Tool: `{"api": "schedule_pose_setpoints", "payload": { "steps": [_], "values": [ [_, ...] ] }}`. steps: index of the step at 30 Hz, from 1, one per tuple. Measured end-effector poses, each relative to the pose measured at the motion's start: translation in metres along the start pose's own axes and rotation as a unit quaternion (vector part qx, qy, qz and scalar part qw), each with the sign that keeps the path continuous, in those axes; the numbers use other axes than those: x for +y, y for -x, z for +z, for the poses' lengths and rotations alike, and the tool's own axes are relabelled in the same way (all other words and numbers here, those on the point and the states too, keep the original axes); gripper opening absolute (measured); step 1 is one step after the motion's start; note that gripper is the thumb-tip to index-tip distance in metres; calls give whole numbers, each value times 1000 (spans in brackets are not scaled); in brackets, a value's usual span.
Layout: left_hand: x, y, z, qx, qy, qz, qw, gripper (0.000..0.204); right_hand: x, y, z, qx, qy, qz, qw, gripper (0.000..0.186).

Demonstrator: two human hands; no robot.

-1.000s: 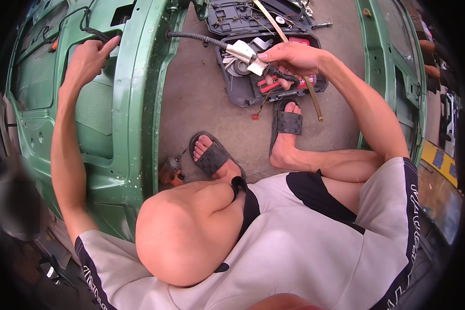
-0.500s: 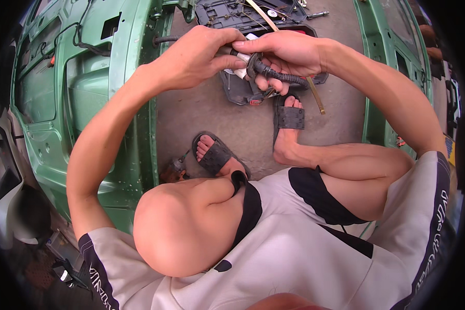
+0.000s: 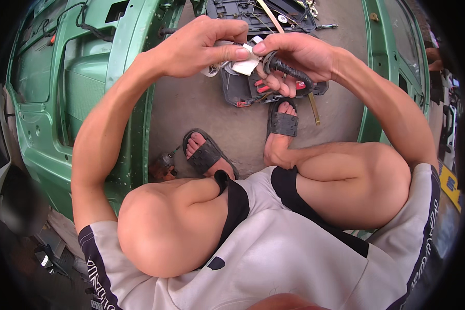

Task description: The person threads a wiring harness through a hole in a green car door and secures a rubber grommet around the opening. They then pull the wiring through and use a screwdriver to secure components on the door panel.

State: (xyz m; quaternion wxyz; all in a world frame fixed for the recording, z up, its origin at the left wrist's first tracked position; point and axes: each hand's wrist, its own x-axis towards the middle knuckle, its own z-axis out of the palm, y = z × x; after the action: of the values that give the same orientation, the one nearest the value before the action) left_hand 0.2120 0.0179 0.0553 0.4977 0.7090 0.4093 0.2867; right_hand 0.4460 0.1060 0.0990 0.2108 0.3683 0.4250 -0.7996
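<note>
Both my hands meet in front of me over a wiring harness, a black corrugated tube [image 3: 294, 72] with grey bundled wire near its end. My left hand [image 3: 204, 49] pinches the harness end between thumb and fingers, beside a white tag [image 3: 245, 67] that hangs at my thumb tip. My right hand [image 3: 307, 57] presses its thumb by the tag, its other fingers curled under the tube. A small white piece [image 3: 256, 40] shows above the thumbs. Fingers cover much of the bundle, so the exact grip is partly hidden.
A green car door [image 3: 95, 88] stands close on my left, and another green panel [image 3: 374, 77] on the right. Beyond my hands lies an open dark tool case [image 3: 232, 95] with loose tools. A power drill [image 3: 163, 166] sits near my left sandal [image 3: 206, 155].
The white tag has come out into plain view between my thumbs. My right hand has shifted slightly right, turning the black tube. My right knee has swung inward.
</note>
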Motion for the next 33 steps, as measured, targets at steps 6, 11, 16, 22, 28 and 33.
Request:
{"api": "schedule_pose_setpoints", "payload": {
  "steps": [6,11,16,22,28,33],
  "values": [
    [-3,-6,-2,-16,-25,38,999,37,10,3,-7,-9,16,-24,1000,46],
    [-5,-9,-2,-26,-20,52,998,34,22,5,-17,-4,36,-48,998,45],
    [-3,-5,0,-30,-23,67,997,31,28,11,-19,-38,80,-67,994,44],
    [-4,-5,1,-41,-51,74,995,30,29,21,-12,15,113,-78,990,44],
    [-8,-4,3,-29,-75,111,991,28,31,25,-16,5,130,-92,987,40],
    [-2,-2,0,-55,-56,50,996,29,35,31,-22,-6,196,-91,976,38]
  ]
}}
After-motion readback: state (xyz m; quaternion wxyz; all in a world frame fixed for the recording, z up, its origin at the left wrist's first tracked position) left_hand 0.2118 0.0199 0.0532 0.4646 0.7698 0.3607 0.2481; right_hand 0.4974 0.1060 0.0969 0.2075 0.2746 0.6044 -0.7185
